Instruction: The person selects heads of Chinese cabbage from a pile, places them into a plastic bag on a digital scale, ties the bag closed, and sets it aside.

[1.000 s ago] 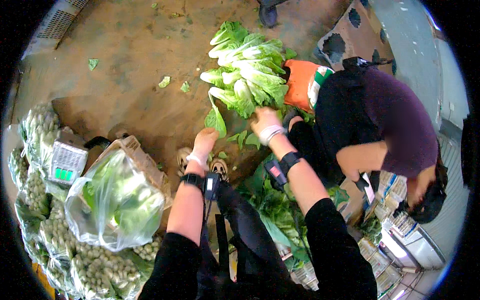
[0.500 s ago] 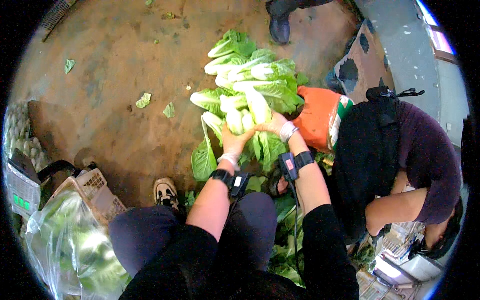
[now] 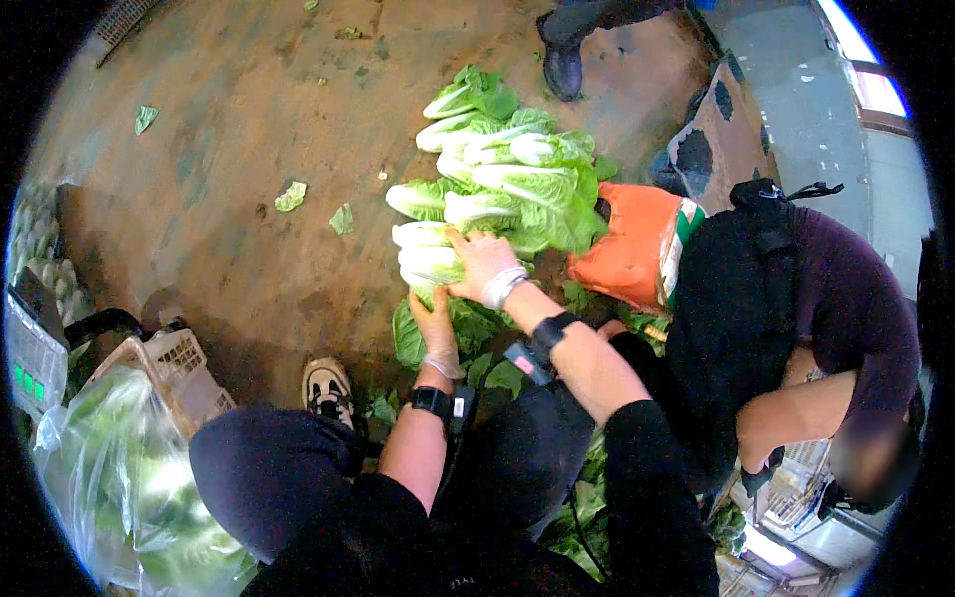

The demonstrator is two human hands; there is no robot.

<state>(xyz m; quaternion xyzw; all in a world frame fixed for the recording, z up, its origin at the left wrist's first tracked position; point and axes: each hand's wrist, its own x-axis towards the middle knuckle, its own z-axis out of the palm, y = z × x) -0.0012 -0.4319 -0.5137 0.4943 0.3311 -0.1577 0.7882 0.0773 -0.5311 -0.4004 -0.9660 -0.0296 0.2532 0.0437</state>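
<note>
Both hands are at the near end of a row of pale napa cabbages on the brown floor. My right hand, in a thin glove, lies over the nearest cabbage from the right, fingers curled on it. From the near side my left hand grips the same cabbage, thumb and fingers against its lower edge. Beyond them more napa cabbages lie side by side, white stem ends to the left and green leaves to the right. Loose green leaves lie under and beside my wrists.
An orange sack stands right of the row, beside a bent-over person in dark clothes. At left are a plastic crate, a clear bag of greens and a scale. Another person's boot is at the far side.
My hands have come down and nearer from above the row, bringing cabbages to its near end. My right hand now lies over the nearest cabbage, and my left has shifted to its near side.
</note>
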